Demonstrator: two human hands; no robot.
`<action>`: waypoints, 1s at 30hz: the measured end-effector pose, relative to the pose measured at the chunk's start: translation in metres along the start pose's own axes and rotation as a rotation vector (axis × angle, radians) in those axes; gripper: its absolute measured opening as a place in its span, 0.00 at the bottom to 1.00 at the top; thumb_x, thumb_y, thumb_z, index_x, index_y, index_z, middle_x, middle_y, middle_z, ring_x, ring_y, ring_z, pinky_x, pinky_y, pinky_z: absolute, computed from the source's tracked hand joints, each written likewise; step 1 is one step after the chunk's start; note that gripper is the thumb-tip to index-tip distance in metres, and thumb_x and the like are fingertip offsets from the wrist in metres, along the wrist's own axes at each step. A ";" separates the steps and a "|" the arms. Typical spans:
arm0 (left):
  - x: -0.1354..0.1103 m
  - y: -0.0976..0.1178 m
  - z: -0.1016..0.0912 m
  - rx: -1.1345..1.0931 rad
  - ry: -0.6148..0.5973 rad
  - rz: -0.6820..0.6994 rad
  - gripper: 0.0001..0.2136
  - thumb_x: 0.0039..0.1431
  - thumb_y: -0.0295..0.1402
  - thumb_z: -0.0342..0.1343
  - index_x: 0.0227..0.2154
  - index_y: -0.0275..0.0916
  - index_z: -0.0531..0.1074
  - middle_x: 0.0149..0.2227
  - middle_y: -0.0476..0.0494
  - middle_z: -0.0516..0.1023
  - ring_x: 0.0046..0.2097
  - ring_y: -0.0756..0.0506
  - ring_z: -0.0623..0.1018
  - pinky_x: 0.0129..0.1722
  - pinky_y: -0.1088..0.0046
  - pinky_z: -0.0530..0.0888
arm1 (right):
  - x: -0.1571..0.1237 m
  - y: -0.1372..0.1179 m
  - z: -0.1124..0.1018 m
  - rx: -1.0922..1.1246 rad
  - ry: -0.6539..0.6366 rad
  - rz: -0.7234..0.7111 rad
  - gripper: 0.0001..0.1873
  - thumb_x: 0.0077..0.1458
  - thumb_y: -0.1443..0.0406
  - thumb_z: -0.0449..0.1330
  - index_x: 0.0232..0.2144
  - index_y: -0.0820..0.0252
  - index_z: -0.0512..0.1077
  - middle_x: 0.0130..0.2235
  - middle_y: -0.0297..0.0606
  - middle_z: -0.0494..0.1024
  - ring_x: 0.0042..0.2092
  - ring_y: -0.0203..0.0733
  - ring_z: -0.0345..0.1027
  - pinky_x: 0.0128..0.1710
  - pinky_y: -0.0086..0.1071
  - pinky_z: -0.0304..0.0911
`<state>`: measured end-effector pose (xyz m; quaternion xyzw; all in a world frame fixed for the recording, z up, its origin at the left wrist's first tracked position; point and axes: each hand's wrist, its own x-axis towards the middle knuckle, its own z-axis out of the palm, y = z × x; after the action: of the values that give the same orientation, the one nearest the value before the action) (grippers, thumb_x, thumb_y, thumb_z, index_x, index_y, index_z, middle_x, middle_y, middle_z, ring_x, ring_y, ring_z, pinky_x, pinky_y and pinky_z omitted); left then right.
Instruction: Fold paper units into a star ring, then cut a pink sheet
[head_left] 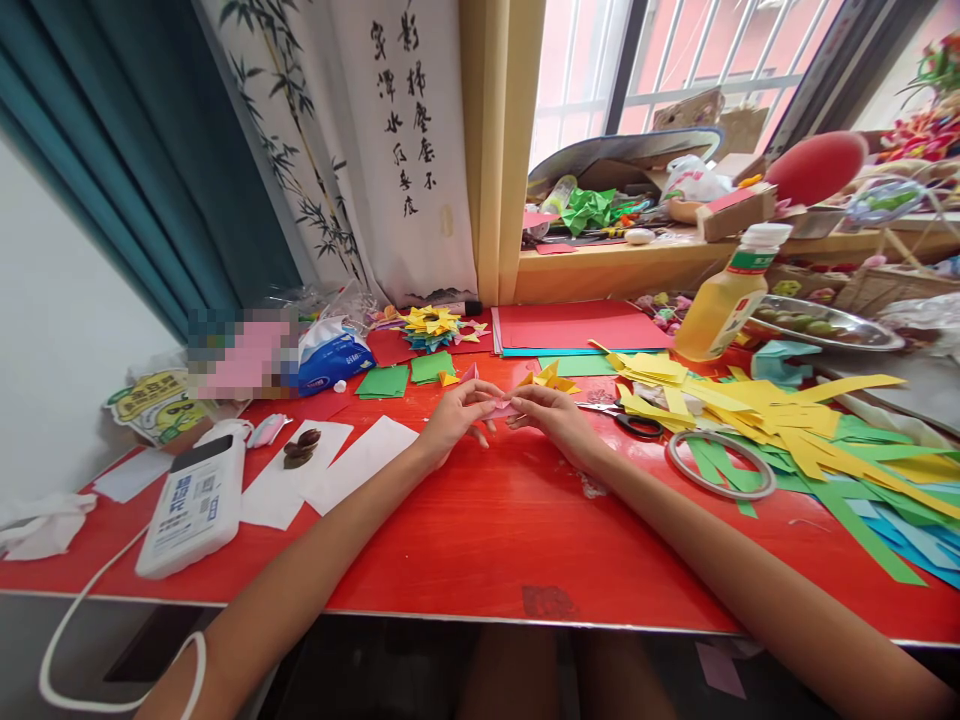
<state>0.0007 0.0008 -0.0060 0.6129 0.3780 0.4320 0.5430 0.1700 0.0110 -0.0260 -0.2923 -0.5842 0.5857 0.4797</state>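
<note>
White box [191, 505] with print too small to be read, pink paper [504, 407] pinched tight by left hand [457, 415] and right hand [559, 420] over the red table [487, 540], scissors [634, 421] laid just beside, black brush letters painted on far scroll [409, 110].

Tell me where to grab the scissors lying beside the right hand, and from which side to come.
Take the scissors by the black loop handles, coming from above on the right. They lie flat on the red table, blades pointing left toward the right hand, which pinches a pink paper piece with the left hand; the handles are the free, blunt end.
</note>
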 end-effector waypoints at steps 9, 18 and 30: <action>0.000 -0.002 0.000 0.070 0.032 0.052 0.09 0.48 0.35 0.54 0.32 0.36 0.67 0.35 0.45 0.69 0.27 0.54 0.70 0.13 0.83 0.68 | -0.002 -0.001 0.006 0.039 0.046 0.031 0.11 0.44 0.60 0.60 0.29 0.61 0.69 0.31 0.34 0.72 0.31 0.32 0.67 0.37 0.32 0.65; 0.000 -0.001 0.002 0.109 0.035 0.082 0.12 0.47 0.38 0.55 0.33 0.36 0.67 0.34 0.46 0.68 0.27 0.53 0.70 0.13 0.83 0.68 | -0.003 0.000 0.007 0.109 0.082 0.048 0.08 0.44 0.63 0.61 0.28 0.62 0.70 0.30 0.33 0.72 0.30 0.31 0.67 0.37 0.29 0.64; 0.001 -0.004 0.001 0.103 0.034 0.069 0.10 0.46 0.34 0.57 0.29 0.32 0.69 0.26 0.46 0.68 0.29 0.50 0.70 0.14 0.80 0.71 | -0.002 0.003 0.007 0.089 0.097 0.049 0.08 0.44 0.63 0.61 0.28 0.63 0.71 0.30 0.35 0.73 0.30 0.32 0.67 0.37 0.29 0.64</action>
<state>0.0020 0.0014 -0.0102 0.6454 0.3875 0.4409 0.4888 0.1642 0.0067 -0.0283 -0.3129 -0.5264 0.6079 0.5054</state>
